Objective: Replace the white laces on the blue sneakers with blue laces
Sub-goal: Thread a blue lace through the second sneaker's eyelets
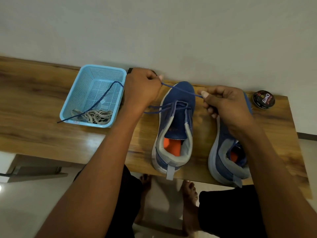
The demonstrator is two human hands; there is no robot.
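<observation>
Two blue sneakers stand on the wooden table, heels toward me. The left sneaker has a blue lace threaded through its front eyelets. My left hand pinches one stretch of that lace above the toe. My right hand pinches the other end to the right of the toe, and the lace runs taut between them. The right sneaker is partly hidden under my right forearm. A light blue basket at the left holds the removed white laces, and a second blue lace hangs over its front rim.
A round black tin of shoe polish sits at the table's far right corner, by the wall. The wooden table runs leftward past the basket. My bare feet are on the floor below the table's front edge.
</observation>
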